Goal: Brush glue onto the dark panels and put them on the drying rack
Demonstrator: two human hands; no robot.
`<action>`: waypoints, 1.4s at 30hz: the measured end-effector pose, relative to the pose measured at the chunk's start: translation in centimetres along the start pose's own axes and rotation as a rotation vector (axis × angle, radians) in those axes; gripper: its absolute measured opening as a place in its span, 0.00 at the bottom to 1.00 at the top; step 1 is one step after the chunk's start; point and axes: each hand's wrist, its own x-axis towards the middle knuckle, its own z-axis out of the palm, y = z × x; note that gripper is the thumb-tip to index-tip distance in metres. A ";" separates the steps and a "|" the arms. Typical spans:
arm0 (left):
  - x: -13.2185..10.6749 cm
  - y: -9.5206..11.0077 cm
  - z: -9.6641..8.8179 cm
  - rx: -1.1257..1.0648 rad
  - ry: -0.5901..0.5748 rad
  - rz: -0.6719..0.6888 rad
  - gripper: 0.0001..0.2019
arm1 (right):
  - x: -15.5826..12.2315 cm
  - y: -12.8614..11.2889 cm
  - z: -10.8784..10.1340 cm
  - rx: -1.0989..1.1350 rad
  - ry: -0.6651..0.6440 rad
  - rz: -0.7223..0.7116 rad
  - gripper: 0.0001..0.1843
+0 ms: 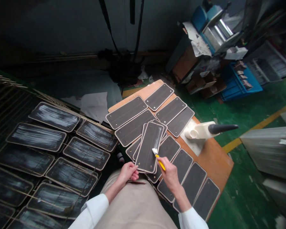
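Note:
My right hand point(170, 175) is closed on a small yellow-handled brush point(158, 158) whose white bristles touch the right side of a dark rectangular panel point(149, 147) with a pale rim. A shiny wet streak runs up that panel from the bristles. My left hand point(129, 172) grips the near left corner of the same panel, fingers curled under its edge. The panel lies on top of a small stack of similar panels above my lap.
Several more dark panels point(171, 109) lie spread on a brown board point(211, 152). A white container with a dark spout point(206, 129) lies on the board at the right. White-smeared panels point(54, 116) rest on a rack to the left. Green floor and clutter lie beyond.

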 end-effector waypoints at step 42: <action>-1.0 -0.7 -0.6 -0.163 -0.031 0.094 0.17 | 12.3 0.0 -0.8 -0.165 0.187 -0.152 0.15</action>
